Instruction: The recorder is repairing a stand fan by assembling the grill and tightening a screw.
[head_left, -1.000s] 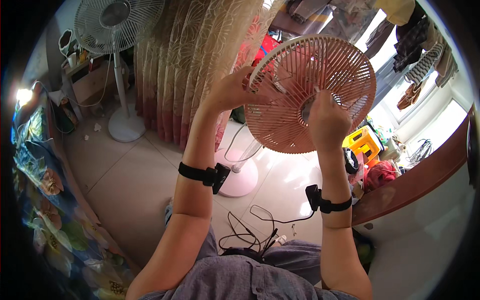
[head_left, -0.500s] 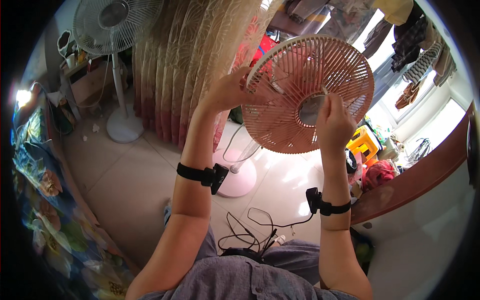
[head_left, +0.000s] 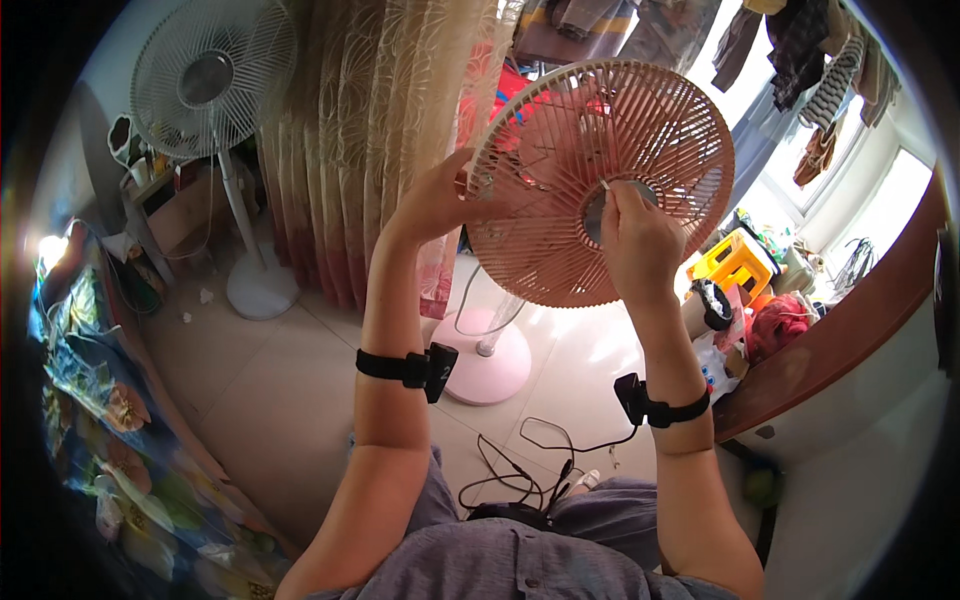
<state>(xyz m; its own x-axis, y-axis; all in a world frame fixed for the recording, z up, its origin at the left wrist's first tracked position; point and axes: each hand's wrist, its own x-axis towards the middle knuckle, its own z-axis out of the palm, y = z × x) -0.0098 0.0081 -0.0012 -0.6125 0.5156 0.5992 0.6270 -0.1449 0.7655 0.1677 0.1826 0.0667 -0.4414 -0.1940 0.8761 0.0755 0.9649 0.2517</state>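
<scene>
A pink standing fan (head_left: 540, 255) fills the upper middle, its round slatted guard facing me. My left hand (head_left: 435, 200) is closed around the guard's left rim, with the thumb on the front and some fingers behind the slats. Near the hub, my right hand (head_left: 643, 240) is closed in a pinch, in front of the guard. A short pale tip (head_left: 605, 185) sticks out from its fingers against the slats; I cannot make out what kind of thing it is. The fan's pink round base (head_left: 487, 360) rests on the tiled floor below.
A second, white fan (head_left: 207, 80) stands at the far left beside a patterned curtain (head_left: 330, 150). Black cables (head_left: 515, 475) lie near my lap. At right are a yellow plastic stool (head_left: 737, 262), piled goods and a curved red-brown ledge (head_left: 850, 325). Clothes (head_left: 800, 60) hang above.
My right hand has moved left across the guard, from right of the hub to in front of it. My left hand stays on the rim. The whole view has shifted slightly.
</scene>
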